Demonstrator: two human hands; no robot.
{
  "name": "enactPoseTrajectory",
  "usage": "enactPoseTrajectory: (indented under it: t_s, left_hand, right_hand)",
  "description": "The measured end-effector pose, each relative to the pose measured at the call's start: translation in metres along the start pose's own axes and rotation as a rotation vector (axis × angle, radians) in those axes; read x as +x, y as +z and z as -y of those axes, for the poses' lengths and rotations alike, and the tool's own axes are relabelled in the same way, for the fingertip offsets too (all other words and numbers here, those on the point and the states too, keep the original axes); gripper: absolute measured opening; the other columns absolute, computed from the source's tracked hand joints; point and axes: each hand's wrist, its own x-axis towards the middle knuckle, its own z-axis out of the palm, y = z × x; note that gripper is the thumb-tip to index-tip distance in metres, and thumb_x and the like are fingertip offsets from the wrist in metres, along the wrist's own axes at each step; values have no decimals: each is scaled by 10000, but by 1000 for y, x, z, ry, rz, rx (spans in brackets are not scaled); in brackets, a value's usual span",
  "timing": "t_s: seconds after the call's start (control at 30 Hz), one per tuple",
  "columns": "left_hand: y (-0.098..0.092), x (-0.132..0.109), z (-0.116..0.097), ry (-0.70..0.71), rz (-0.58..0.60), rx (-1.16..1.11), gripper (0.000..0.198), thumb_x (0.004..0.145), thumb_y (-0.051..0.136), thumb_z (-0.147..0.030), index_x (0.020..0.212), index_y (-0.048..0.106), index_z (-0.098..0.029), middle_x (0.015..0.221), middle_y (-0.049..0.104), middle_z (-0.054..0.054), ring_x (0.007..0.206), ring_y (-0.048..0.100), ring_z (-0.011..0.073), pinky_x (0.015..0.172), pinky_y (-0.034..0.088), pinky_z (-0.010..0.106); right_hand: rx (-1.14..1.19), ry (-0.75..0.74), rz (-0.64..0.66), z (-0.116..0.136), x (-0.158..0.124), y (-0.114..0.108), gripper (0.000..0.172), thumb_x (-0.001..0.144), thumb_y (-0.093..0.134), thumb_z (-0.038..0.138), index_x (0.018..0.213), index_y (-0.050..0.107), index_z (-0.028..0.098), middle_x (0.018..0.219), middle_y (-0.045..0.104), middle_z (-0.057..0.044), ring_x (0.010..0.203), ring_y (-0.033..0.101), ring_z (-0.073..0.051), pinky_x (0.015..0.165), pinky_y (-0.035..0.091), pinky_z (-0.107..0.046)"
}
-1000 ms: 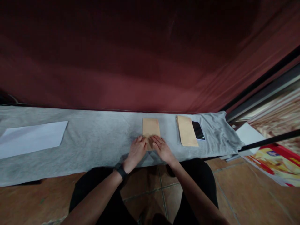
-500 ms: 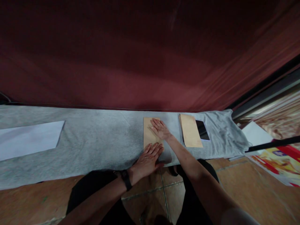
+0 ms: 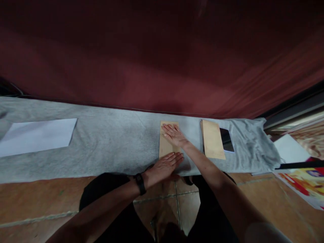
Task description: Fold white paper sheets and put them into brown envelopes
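Observation:
A brown paper envelope [image 3: 165, 146] lies flat on the grey cloth [image 3: 118, 141] in front of me. My right hand [image 3: 174, 135] rests palm down across its upper part, fingers stretched out and pointing left. Along the envelope's near edge lies my left hand [image 3: 165, 166], its fingers extended to the right and its thumb mostly hidden underneath. Both hands press on the paper without gripping it. To the right sits a stack of brown envelopes [image 3: 213, 140], and a dark-screened phone [image 3: 227, 140] is partly tucked beneath it.
White paper sheets [image 3: 40, 136] lie on the cloth at the left. A dark red panel [image 3: 141, 81] rises behind the cloth. At the right, a dark bar, a white sheet [image 3: 291, 150] and a colourful printed package [image 3: 303, 185] stand near the tiled floor [image 3: 255, 195].
My right hand has slid slightly left over the envelope. My left fingers have turned more to the right along its near edge. The whole view has shifted and tilted a little.

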Motion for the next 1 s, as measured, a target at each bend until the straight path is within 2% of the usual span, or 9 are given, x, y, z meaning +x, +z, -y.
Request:
enactPoseTrajectory:
  t_s: [0.13,0.33,0.5,0.63,0.87,1.0]
  left_hand:
    - [-5,3,-3,-5,33,-6,661,1010,486,-470,1570,298,-173,1651,306,126,1545,239,217,1264,146,384]
    - [-10,2,-8,-8,22,-6,766,938,607,-456,1560,315,-118,1630,342,166,1537,264,243,1257,149,375]
    - [-11,3,-9,9,14,15,794,894,667,-427,1537,356,-80,1592,400,203,1515,312,277,1245,187,378]
    - [-9,1,-10,-8,1,13,743,882,684,-403,1511,413,-115,1544,480,179,1463,404,278,1221,237,375]
    - [-6,-1,-8,-15,1,-1,626,891,680,-394,1444,510,-156,1484,559,144,1419,465,281,1196,292,399]
    - [-9,-2,-6,28,-21,0,644,863,720,-410,1410,545,-120,1473,563,170,1427,452,309,1208,282,421]
  right_hand:
    - [24,-44,37,9,-10,3,611,1056,202,524,1607,268,270,1674,243,19,1571,147,-231,1287,16,-478]
    - [86,-66,24,24,-26,8,606,1055,210,521,1587,332,256,1660,287,11,1566,175,-220,1293,18,-469]
    - [152,-72,37,35,-40,7,572,1055,236,501,1570,364,288,1651,302,37,1564,181,-195,1299,34,-462]
    - [192,-68,67,41,-51,6,555,1059,240,480,1559,382,286,1653,296,34,1565,173,-184,1300,29,-465]
    - [394,-20,105,47,-65,5,566,1048,228,594,1480,501,353,1614,392,39,1546,247,-190,1299,59,-473]
    - [487,-22,124,48,-77,2,593,1040,215,632,1442,549,352,1573,464,38,1522,307,-180,1302,85,-475]
